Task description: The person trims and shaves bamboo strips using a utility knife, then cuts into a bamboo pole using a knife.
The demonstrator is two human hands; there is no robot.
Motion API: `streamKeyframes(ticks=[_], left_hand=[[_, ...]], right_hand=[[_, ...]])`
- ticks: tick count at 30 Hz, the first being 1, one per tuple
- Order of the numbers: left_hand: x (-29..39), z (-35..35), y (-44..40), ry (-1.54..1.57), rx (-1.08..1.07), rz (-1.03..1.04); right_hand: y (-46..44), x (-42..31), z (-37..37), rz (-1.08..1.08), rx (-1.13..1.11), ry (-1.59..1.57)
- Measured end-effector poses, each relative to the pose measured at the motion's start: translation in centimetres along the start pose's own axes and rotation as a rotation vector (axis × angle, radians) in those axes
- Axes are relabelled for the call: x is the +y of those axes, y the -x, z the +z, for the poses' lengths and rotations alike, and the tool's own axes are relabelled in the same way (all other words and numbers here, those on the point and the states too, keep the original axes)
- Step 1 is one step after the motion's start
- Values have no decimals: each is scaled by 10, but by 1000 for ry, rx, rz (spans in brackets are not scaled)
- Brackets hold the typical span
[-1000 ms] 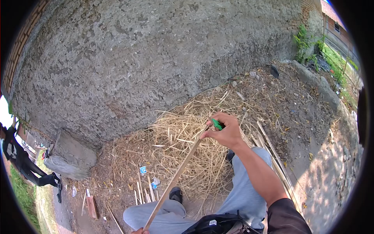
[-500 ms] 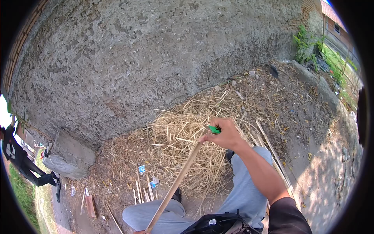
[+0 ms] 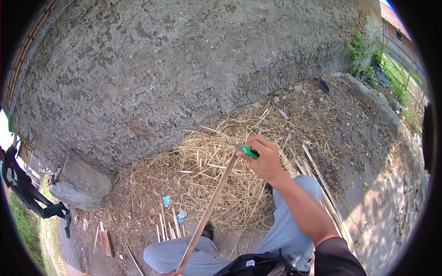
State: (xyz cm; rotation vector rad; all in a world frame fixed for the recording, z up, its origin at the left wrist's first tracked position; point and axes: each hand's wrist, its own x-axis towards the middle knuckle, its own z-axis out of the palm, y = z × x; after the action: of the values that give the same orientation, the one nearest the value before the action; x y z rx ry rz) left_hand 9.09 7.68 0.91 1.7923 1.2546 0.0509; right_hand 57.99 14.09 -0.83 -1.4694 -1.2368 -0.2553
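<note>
Head view: right hand [image 3: 266, 162] grips green cutter [image 3: 249, 151] beyond the black bag [image 3: 258, 265]

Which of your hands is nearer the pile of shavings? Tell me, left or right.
Right. The right hand, gripping the green tool, shows over the pile of shavings; the left hand is well below it in view, at the strip's lower end.

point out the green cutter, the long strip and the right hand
green cutter [image 3: 250, 152]: head view, on its green handle
long strip [image 3: 206, 214]: head view, on the middle of its length
right hand [image 3: 267, 158]: head view, on the back of the hand
</note>
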Motion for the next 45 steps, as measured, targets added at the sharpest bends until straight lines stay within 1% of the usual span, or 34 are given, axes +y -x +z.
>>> streamKeyframes(ticks=[3,6,10,12,13,14,15,16,18,20,21,22,23,24,25,26,27,28,30,31,33,35,36,38,39,40,41,42,43,45], left_hand=[[-5,4,-1,18,30,25],[0,3,-1,10,43,4],[-6,4,-2,-33,41,33],[-12,7,0,-117,107,63],[-15,8,0,-117,108,64],[-13,8,0,-184,145,37],[-10,8,1,-251,182,10],[-6,8,2,-251,183,8],[2,9,6,-544,303,-28],[5,11,7,-509,333,-20],[6,12,8,-476,363,-12],[7,12,8,-475,365,-16],[8,13,8,-496,331,-60],[8,13,8,-517,297,-104],[5,14,9,-515,298,-107],[1,16,11,-499,359,11],[-4,17,12,-481,420,129],[-12,12,11,-479,418,128],[-20,-3,7,-143,129,39],[-23,-3,9,-143,130,37],[2,-5,9,-367,255,-82],[15,2,11,-374,278,-55],[18,4,10,-381,301,-30],[20,6,8,-423,290,-25],[20,7,6,-467,278,-20],[20,7,6,-467,279,-19],[18,6,6,-344,319,65],[16,5,6,-220,357,148],[10,3,6,-221,356,146],[9,-1,5,109,350,122]], right_hand=[[3,-4,-1,12,28,2],[5,-1,1,-31,67,7],[9,8,0,-77,-5,54],[7,3,-3,-95,-30,87],[7,-2,-7,-47,-117,135],[7,-6,-8,1,-206,183],[8,-6,-7,-1,-207,182],[10,-6,-5,19,-210,173],[15,-5,-2,38,-215,166],[18,-4,0,143,-223,134],[17,-5,-1,141,-225,132],[15,-7,-3,248,-284,82],[13,-7,-5,354,-342,33],[12,-4,-5,352,-344,31],[11,1,-5,405,-367,-61],[11,4,-7,460,-390,-152],[10,7,-10,461,-393,-151],[8,8,-13,473,-424,-213],[9,13,-14,483,-457,-275],[13,19,-10,467,-451,-292],[16,19,-6,449,-440,-309],[19,11,0,613,-320,-304],[19,9,2,612,-319,-303],[16,3,5,408,-142,-101],[14,-2,4,407,-143,-103],[13,-7,0,285,-89,-31],[11,-11,-2,165,-35,42],[11,-10,-2,167,-35,42],[11,-10,-2,161,-21,51],[9,-12,-3,154,-9,54]])
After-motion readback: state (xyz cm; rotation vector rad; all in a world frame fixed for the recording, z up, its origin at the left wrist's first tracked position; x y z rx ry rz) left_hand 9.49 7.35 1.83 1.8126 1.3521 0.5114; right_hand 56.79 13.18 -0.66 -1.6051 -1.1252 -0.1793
